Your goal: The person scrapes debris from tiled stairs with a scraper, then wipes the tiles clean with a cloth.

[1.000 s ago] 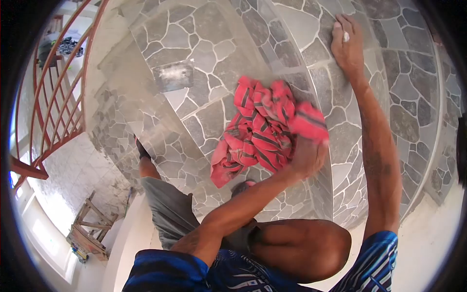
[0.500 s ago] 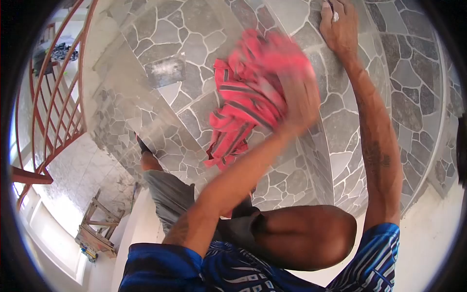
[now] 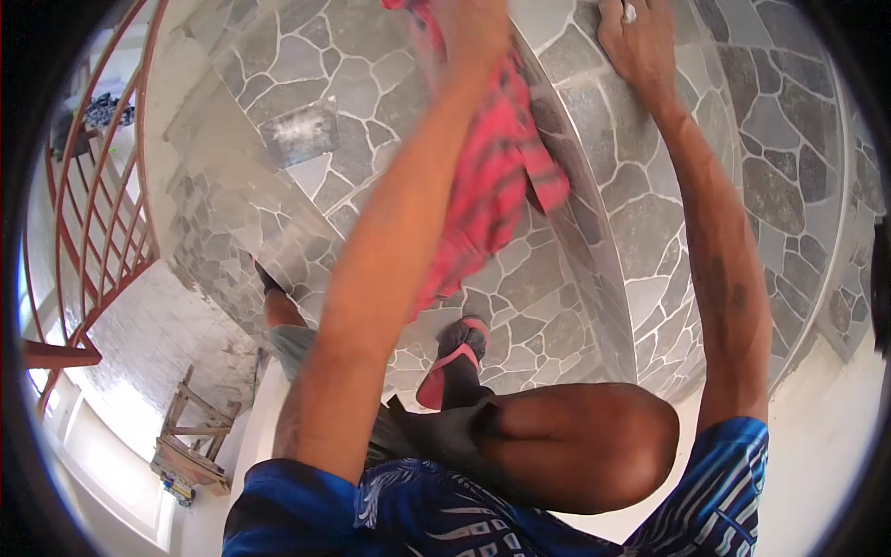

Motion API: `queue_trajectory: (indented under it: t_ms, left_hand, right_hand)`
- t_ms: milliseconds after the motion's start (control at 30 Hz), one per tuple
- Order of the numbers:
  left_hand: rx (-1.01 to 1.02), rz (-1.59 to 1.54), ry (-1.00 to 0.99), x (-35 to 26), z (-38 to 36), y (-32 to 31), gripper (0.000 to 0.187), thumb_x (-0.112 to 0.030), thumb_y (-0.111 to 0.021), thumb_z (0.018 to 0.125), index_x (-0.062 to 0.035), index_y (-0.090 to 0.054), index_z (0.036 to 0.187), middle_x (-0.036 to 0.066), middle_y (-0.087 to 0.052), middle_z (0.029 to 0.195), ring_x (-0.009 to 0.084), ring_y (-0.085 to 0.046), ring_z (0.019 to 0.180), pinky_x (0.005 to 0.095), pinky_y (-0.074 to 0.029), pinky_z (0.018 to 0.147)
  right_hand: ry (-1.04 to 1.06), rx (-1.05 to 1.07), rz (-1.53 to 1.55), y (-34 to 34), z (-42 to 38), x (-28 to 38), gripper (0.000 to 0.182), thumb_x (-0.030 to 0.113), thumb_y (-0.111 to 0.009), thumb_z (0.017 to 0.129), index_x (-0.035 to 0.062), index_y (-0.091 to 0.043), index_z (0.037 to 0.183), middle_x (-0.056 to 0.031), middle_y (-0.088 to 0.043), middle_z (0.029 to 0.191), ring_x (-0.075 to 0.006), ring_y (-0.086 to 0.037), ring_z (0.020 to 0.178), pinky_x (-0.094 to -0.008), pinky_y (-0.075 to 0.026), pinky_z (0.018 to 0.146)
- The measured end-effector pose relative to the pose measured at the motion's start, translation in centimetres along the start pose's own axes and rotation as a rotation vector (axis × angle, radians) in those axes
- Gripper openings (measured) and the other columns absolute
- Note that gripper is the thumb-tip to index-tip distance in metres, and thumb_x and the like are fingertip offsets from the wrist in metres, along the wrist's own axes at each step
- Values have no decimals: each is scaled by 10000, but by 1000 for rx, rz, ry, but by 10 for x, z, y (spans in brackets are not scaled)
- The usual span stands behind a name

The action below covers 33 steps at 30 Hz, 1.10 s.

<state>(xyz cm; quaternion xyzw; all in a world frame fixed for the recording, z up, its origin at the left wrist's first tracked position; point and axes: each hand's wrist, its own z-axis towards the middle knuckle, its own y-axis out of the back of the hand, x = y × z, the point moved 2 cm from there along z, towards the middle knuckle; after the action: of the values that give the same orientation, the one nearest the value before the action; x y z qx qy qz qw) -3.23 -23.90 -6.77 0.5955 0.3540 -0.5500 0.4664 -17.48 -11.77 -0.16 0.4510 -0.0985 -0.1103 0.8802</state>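
A red cloth with dark stripes hangs stretched and partly blurred over the grey stone-patterned steps. At the top edge of the view my left hand is closed on its upper part, with the fingertips out of sight. My right hand, with a ring on one finger, lies flat on the stone-patterned ledge at the upper right, fingers partly cut off by the frame edge.
Reddish metal railing stands at the left. Below it is a wooden stand. A pale rectangular patch marks the stone surface. My foot in a pink-edged sandal is on the steps, below the cloth.
My left hand has moved up and to the left, and the bunched cloth has been drawn out longer with it. My right hand stays on the ledge. The sandalled foot now shows.
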Motion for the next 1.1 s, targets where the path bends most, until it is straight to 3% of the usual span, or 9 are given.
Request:
queue_trajectory:
  t_ms: [167,333,433,467,567,733,900,967,1100]
  left_hand:
    - [-50,229,-264,5,-77,-15,451,-248,-456,958,93,-506,1248,351,-537,1152,489,-501,1110,550,-354,960]
    - [610,-111,82,-41,-339,-9,504,-344,-495,953,139,-508,1099,393,-487,1153,542,-384,1209,610,-192,1099]
    - [807,-270,282,-45,-336,-4,391,-280,-579,837,91,-521,948,368,-494,1044,544,-443,1084,660,-235,1042]
    - [680,105,-83,-28,-339,-13,374,-252,-558,853,95,-523,985,371,-490,1068,525,-447,1094,640,-247,1044]
    - [206,-55,285,3,-240,-30,413,-241,-341,1044,110,-500,1194,323,-507,1200,418,-460,1214,492,-280,1095]
    - [126,-645,532,47,-113,-15,484,-353,-303,1079,74,-532,1070,209,-555,1128,287,-498,1074,395,-366,989]
    - [225,-62,105,-25,-220,-1,467,-320,-302,1072,84,-535,1048,203,-566,1072,308,-519,1045,413,-373,995]
    - [498,-180,362,-5,-183,3,415,-273,-315,1061,82,-529,1035,220,-579,1021,318,-543,1026,427,-381,991]
    - [432,-283,428,8,-139,9,312,-184,-349,1014,84,-508,990,291,-565,978,425,-546,1033,485,-386,981]
  right_hand:
    - [-1,5,14,-1,4,-1,296,145,-533,916,-42,-578,1141,-257,-569,1164,-428,-543,1084,-488,-432,960]
    - [7,6,-8,-3,2,-3,301,138,-528,917,-36,-574,1159,-254,-569,1178,-424,-542,1097,-483,-429,970]
    - [-2,33,22,-1,-2,-6,315,136,-519,923,-32,-564,1186,-256,-558,1212,-431,-529,1129,-478,-418,989]
    - [-13,52,44,-1,-3,-8,320,134,-515,925,-31,-559,1196,-258,-549,1228,-436,-518,1147,-478,-410,1000]
    - [17,1,5,-2,0,-6,299,165,-540,936,-38,-592,1148,-236,-599,1144,-393,-571,1075,-460,-451,943]
    - [165,99,-109,-14,2,-25,327,232,-524,986,22,-621,1218,-181,-590,1255,-373,-533,1169,-450,-410,1021]
    - [-16,56,8,-7,1,-13,339,249,-519,985,15,-622,1208,-173,-576,1278,-364,-514,1187,-448,-383,1044]
    - [0,68,-15,-5,2,-11,339,251,-516,987,18,-623,1208,-173,-576,1279,-364,-518,1183,-448,-388,1041]
    - [-5,130,-14,-9,4,-18,338,249,-513,990,21,-624,1213,-176,-582,1271,-363,-522,1181,-444,-396,1036]
